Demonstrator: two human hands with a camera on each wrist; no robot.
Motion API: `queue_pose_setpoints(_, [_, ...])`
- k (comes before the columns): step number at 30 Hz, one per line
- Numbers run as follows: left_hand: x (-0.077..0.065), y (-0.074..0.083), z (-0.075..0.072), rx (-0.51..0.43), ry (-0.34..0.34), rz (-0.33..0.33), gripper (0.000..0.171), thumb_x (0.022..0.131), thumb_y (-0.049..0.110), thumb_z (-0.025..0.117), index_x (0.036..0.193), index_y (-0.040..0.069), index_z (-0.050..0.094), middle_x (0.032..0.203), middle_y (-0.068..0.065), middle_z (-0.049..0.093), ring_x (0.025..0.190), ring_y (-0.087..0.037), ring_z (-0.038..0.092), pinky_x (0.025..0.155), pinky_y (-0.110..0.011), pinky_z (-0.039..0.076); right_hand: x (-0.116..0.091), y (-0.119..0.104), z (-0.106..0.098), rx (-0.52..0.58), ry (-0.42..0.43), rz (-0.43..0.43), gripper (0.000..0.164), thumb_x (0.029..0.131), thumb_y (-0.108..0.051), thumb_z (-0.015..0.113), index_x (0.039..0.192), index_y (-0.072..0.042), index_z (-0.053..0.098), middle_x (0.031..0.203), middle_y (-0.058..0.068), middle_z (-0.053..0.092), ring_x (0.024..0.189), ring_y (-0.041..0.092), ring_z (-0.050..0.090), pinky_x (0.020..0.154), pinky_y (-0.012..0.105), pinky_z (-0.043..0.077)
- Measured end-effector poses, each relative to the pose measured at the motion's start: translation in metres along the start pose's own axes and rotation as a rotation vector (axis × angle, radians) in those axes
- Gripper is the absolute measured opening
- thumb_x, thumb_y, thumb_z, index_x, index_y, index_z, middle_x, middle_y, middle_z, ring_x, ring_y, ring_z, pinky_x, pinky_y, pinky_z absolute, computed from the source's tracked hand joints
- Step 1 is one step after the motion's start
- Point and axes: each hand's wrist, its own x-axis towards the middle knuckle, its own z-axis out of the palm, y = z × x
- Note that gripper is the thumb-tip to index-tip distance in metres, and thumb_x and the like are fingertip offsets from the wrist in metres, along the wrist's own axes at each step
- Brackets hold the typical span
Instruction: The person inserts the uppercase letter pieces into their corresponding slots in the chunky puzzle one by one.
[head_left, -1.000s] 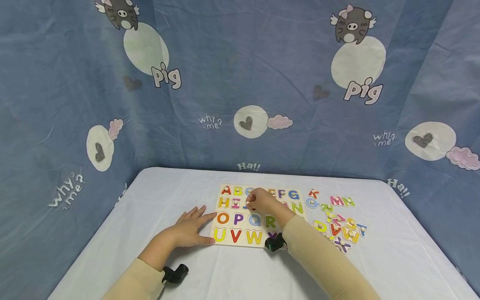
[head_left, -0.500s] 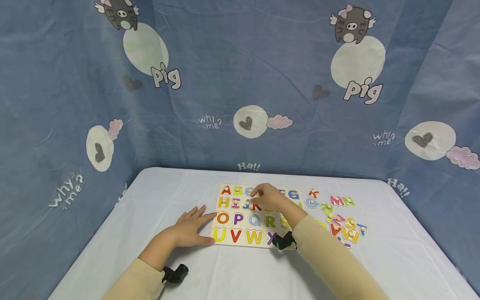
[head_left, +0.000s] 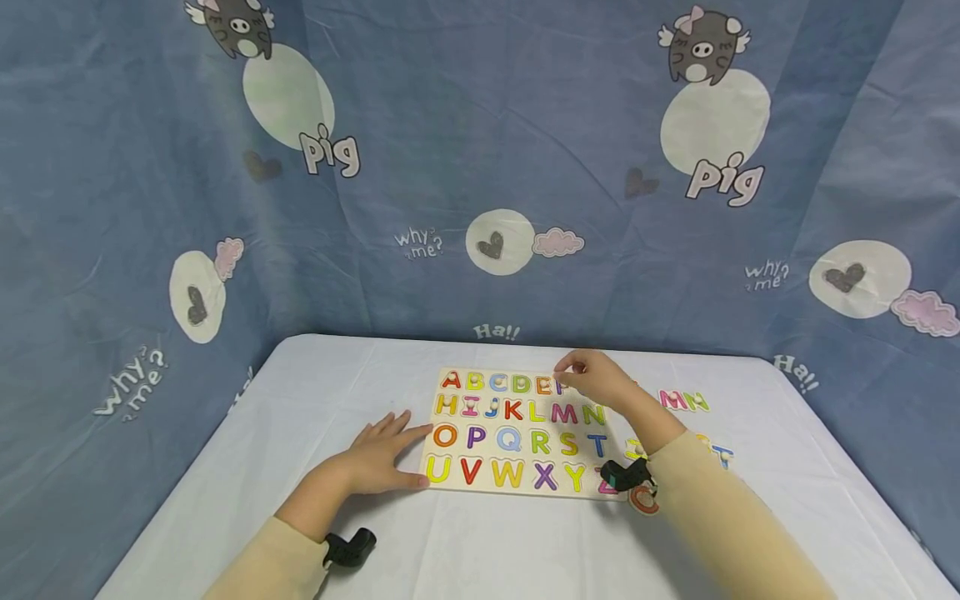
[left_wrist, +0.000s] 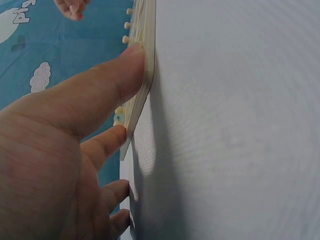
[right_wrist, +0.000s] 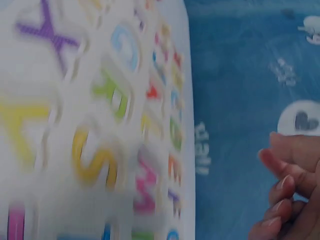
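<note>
A wooden alphabet puzzle board (head_left: pixel 487 477) lies on the white table. Knobbed letters sit in its top row and at the start of the second, among them a blue J (head_left: pixel 491 407). My left hand (head_left: pixel 381 460) lies at the board's left side, fingers spread. In the left wrist view, its thumb (left_wrist: pixel 115 75) and index finger touch the board's edge. Over the top row, near the F, hovers my right hand (head_left: pixel 600 382). Its fingers are loosely bent, and in the right wrist view the fingertips (right_wrist: pixel 272 157) hold nothing.
Loose letters lie right of the board, including a pink M (head_left: pixel 672 401), a green N (head_left: pixel 697 402) and a blue T (head_left: pixel 722 457). The right sleeve (head_left: pixel 720 500) hides several others. An orange curved letter (head_left: pixel 643 501) lies by the board's lower right corner.
My right hand has let go of the J, which now shows in its slot, and has moved right across the board. The left hand has stayed in place.
</note>
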Motion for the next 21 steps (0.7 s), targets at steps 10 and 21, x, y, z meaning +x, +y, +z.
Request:
queue_pose_setpoints(10, [0.002, -0.005, 0.003, -0.006, 0.000, 0.000, 0.093, 0.076, 0.064, 0.075, 0.153, 0.022, 0.043, 0.164, -0.019, 0.022, 0.151, -0.042, 0.010, 0.119, -0.062, 0.007, -0.013, 0.049, -0.039, -0.033, 0.092, 0.016, 0.023, 0.101, -0.020, 0.062, 0.115, -0.002, 0.066, 0.081, 0.007, 0.044, 0.068, 0.019, 0.043, 0.061, 0.033, 0.038])
queue_pose_setpoints(21, [-0.001, 0.000, -0.002, -0.001, -0.011, 0.010, 0.092, 0.078, 0.061, 0.076, 0.153, 0.019, 0.043, 0.163, -0.021, 0.022, 0.151, -0.045, 0.011, 0.119, -0.064, 0.008, -0.007, 0.097, -0.045, -0.015, 0.112, 0.127, 0.025, 0.099, -0.015, 0.063, 0.116, 0.003, 0.064, 0.084, 0.008, 0.041, 0.076, 0.022, 0.040, 0.064, 0.033, 0.036])
